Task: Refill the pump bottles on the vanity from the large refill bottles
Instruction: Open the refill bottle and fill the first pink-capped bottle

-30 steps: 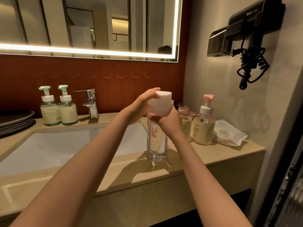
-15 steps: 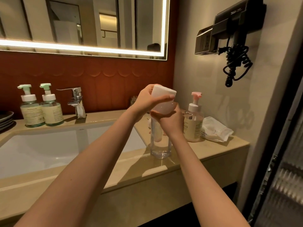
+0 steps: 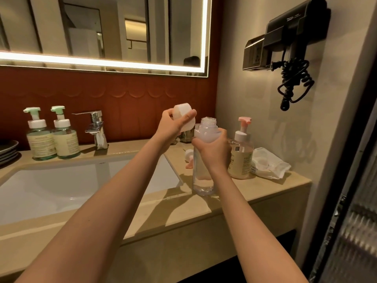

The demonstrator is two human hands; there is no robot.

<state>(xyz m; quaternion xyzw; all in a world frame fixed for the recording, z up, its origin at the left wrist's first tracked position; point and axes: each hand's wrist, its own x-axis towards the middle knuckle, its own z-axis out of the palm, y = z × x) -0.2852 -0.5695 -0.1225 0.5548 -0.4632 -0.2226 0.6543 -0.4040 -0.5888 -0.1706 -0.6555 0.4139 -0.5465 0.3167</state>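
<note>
At centre frame, my right hand (image 3: 214,153) grips one tall clear plastic bottle (image 3: 204,178), uncapped; my left hand (image 3: 173,126) holds its white cap (image 3: 182,116). Two green-pump bottles (image 3: 41,139) of greenish liquid stand left, one pink-pump bottle (image 3: 241,160) right.

A: Non-task items?
B: Stacked plates (image 3: 8,150) far left. Chrome faucet (image 3: 95,127) at the far edge of the white sink basin (image 3: 61,186). Lit-edge mirror (image 3: 102,27) above.
A: Right side?
B: Wipes packet (image 3: 269,166) far right by the wall. Black hair dryer (image 3: 295,29) wall-mounted above it, coiled cord (image 3: 293,82) hanging, socket (image 3: 256,56) just left.

Beige vanity (image 3: 265,193) with refill bottle (image 3: 203,180), pink-topped bottle (image 3: 241,160), wipes (image 3: 269,166), plates (image 3: 8,151).
</note>
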